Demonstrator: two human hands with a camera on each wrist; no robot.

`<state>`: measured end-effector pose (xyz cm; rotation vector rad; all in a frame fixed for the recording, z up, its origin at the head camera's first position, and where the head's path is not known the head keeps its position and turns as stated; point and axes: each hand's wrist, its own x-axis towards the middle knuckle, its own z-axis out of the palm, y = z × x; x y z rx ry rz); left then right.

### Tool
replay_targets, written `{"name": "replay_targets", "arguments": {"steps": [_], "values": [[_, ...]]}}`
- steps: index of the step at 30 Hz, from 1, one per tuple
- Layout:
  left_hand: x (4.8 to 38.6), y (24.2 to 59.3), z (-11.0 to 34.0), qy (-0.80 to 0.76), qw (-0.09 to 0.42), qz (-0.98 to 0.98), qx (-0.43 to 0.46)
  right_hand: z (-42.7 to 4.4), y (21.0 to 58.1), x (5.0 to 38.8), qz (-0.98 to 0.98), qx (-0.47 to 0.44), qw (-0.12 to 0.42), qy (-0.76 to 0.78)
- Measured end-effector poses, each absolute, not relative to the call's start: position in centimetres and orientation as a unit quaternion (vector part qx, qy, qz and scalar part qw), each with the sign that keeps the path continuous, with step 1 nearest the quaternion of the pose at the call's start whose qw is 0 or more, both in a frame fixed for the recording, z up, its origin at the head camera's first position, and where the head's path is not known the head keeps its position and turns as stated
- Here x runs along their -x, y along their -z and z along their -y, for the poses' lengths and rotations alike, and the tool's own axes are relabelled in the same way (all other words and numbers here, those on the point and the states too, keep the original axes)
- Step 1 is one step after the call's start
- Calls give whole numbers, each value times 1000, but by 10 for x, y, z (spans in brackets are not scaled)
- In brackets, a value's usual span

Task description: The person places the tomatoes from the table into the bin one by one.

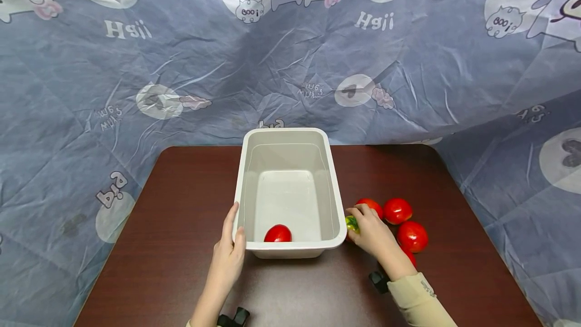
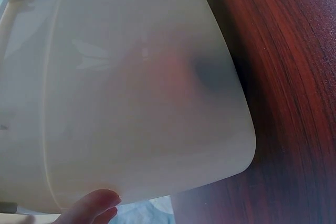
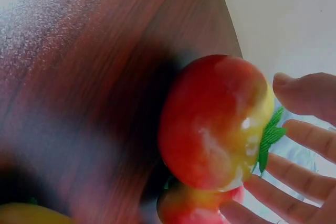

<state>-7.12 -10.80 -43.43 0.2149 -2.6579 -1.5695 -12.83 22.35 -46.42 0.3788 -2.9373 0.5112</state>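
A pale grey plastic bin (image 1: 294, 206) stands at the middle of the table, with one red tomato (image 1: 278, 233) lying inside at its near end. My left hand (image 1: 228, 256) holds the bin's near left corner; its thumb (image 2: 97, 203) shows against the wall in the left wrist view. Right of the bin, my right hand (image 1: 373, 233) reaches down over a red and yellow tomato (image 3: 210, 124) with a green leafy top. Around that top the fingers are spread and fairly straight. The right wrist view shows part of another tomato (image 3: 197, 208) beside it.
Beyond and beside my right hand, more tomatoes (image 1: 412, 236) sit in a cluster, one partly hidden by the forearm. The dark reddish-brown table (image 1: 181, 206) has rounded far corners. A blue printed cloth (image 1: 190, 54) hangs behind it and along the sides.
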Motion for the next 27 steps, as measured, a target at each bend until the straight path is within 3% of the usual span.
{"name": "replay_targets", "arguments": {"steps": [27], "values": [[72,434,107,503,28,861,-65,-214,480,121,977,-139,41,-159]]}}
